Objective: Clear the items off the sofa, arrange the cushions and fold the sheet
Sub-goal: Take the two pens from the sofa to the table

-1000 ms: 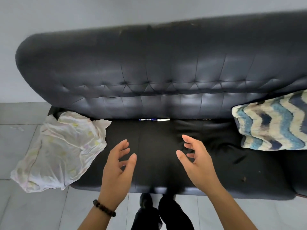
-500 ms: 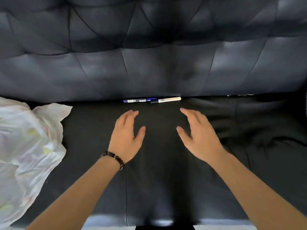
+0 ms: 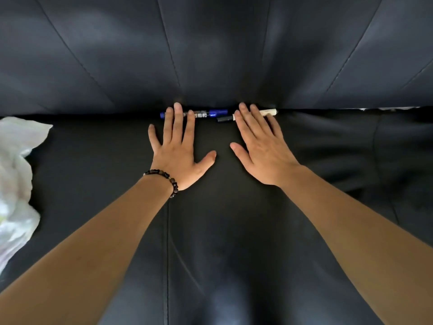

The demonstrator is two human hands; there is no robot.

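Observation:
Two pens lie end to end in the crease where the black sofa seat [image 3: 222,219] meets the backrest. The blue pen [image 3: 210,113] is on the left, and my left hand [image 3: 179,146], with a bead bracelet on the wrist, lies over its left half with straight fingers. The white pen with a dark cap [image 3: 269,112] is on the right, with the straight fingers of my right hand [image 3: 262,144] covering its middle. Neither hand has its fingers curled round a pen. A crumpled pale sheet [image 3: 16,174] lies on the seat's left end.
The tufted black backrest [image 3: 210,50] fills the top of the view. The seat to the right of my right hand is creased. A thin pale strip [image 3: 372,109] shows in the crease at far right.
I have leaned in closer to the sofa. Both hands moved forward across the seat and now lie with their fingertips on the two pens at the crease.

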